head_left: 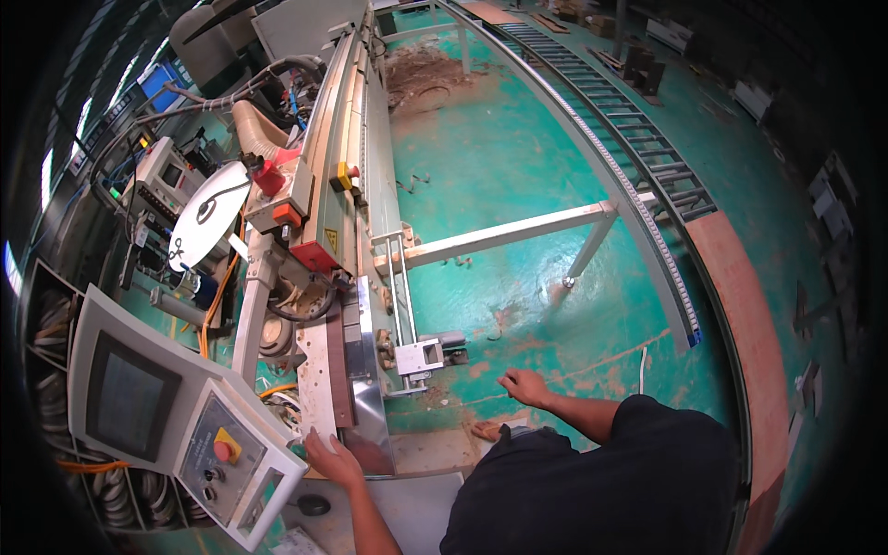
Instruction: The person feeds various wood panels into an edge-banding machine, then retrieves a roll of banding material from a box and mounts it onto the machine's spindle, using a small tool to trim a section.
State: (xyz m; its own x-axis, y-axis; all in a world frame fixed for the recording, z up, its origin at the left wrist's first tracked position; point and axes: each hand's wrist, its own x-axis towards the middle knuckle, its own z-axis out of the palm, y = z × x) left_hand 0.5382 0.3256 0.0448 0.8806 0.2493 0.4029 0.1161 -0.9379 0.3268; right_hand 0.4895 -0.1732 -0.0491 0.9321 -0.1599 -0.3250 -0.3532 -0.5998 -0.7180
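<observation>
My left hand [335, 460] has its fingers stretched out at the near end of a long pale strip [319, 379] on the machine bed, and seems to touch it. A brown strip [340, 384] runs along its side, next to a shiny metal plate [372, 393]. To the left stands the machine's control panel [199, 462], with a dark screen [131, 396] and a red button [222, 451]. My right hand [524, 387] hangs over the green floor, fingers curled in, with nothing seen in them. The nearest thing to it is a small metal block [421, 357] on the machine's side rail.
The long machine [342, 139] stretches away, carrying a yellow-and-red switch box [345, 176]. A metal support frame [509, 231] extends right to a ruled rail [638, 208]. Beyond runs a roller conveyor [638, 139] with a reddish board [740, 296]. A black mouse [313, 505] lies beside my left forearm.
</observation>
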